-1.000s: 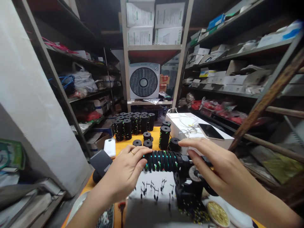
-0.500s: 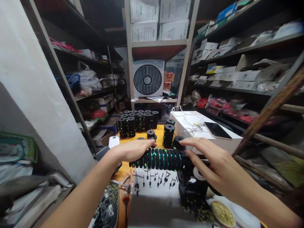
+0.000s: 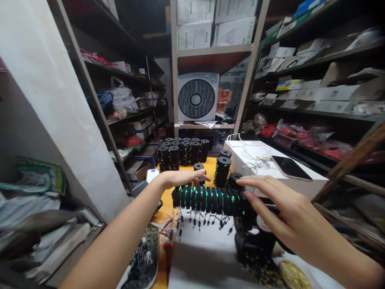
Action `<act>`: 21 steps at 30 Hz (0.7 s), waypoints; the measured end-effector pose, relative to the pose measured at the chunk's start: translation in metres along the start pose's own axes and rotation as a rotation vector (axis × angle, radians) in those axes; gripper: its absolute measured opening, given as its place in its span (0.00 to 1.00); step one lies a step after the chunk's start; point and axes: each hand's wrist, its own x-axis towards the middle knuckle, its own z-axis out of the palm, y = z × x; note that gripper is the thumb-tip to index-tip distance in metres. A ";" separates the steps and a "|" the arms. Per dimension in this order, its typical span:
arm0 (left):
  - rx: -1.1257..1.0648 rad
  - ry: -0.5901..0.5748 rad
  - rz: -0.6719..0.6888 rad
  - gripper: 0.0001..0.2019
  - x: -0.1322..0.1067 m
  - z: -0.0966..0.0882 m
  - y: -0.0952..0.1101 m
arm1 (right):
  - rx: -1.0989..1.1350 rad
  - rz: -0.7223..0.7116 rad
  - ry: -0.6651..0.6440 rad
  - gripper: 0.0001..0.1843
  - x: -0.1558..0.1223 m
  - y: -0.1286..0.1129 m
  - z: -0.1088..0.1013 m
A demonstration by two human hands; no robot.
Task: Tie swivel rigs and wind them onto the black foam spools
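Below the open left hand (image 3: 188,178), a tray (image 3: 157,257) holds dark bits; below the right hand (image 3: 282,200), whose grip I cannot tell, a bowl (image 3: 280,268) holds golden ones. Between the hands, the roll (image 3: 210,199) lies level, lengthwise left to right.

Blk ribbed roll (image 3: 207,200), horiz., w/ shiny grn stripes

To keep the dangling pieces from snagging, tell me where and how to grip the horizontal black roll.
The horizontal black roll is probably best gripped around its left end, from the upper left: that end juts free, the black machine meets its right end, and dangling pieces hang below.
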 end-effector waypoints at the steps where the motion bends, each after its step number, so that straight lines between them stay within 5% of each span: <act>1: -0.034 -0.004 0.016 0.24 0.001 0.000 -0.001 | -0.002 -0.011 -0.001 0.12 0.000 -0.001 0.001; 7: -0.180 0.199 0.125 0.20 -0.004 0.003 0.001 | -0.043 -0.117 -0.062 0.17 0.010 -0.010 0.021; 11: -0.291 0.629 0.196 0.12 -0.034 0.018 -0.009 | -0.164 -0.141 -0.116 0.22 0.015 -0.008 0.041; 15: -0.461 1.012 0.175 0.07 -0.076 0.060 -0.040 | -0.194 -0.174 -0.119 0.25 0.010 -0.006 0.053; 17: -0.552 1.059 0.152 0.08 -0.090 0.087 -0.056 | -0.198 -0.189 -0.086 0.24 0.006 -0.007 0.055; 21: -0.678 0.897 0.058 0.09 -0.099 0.125 -0.073 | -0.225 -0.205 0.007 0.23 0.000 -0.011 0.057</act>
